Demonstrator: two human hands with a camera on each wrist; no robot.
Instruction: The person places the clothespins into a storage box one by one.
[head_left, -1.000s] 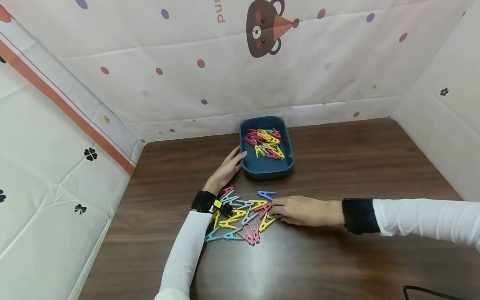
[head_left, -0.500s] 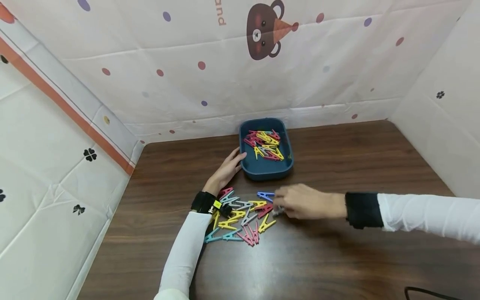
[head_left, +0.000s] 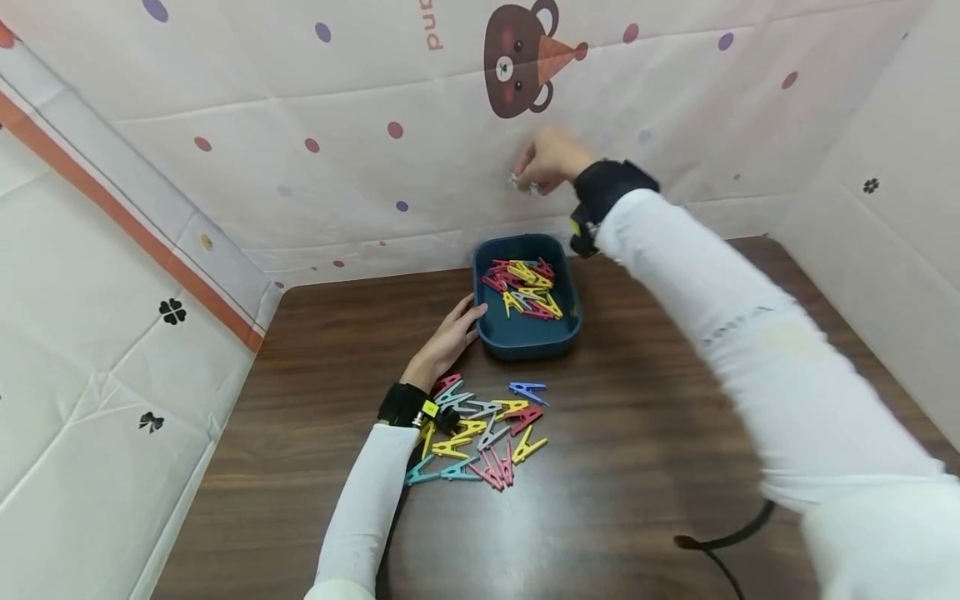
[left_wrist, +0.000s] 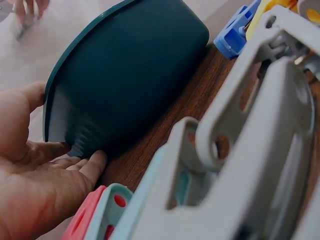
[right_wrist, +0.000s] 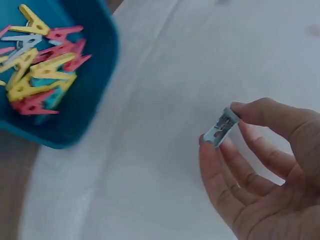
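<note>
My left hand (head_left: 447, 335) holds the near left side of a dark blue plastic bin (head_left: 528, 352), thumb at the rim and fingers against the lower outside in the left wrist view. Between thumb and fingertips, my right hand (head_left: 551, 158) pinches a small pale grey clothespin (right_wrist: 221, 127), seen end-on in the right wrist view. That hand is raised above and beyond the bin's far edge. Inside the bin lies a heap of pink, yellow and grey clothespins (right_wrist: 42, 70). Loose clothespins (head_left: 491, 431) of several colours are spread on the table below my left hand.
A brown wood-grain table (head_left: 600, 500) spans the work area. Behind it stands a white patterned sheet (head_left: 360, 167), with further white sheeting at both sides. A black cable (head_left: 723, 542) lies near the front right. One blue clothespin (head_left: 528, 390) sits apart, nearest the bin.
My right hand has picked up a grey clothespin from the pile's right side and swung up and away, past the bin. My left hand has stayed at the bin.
</note>
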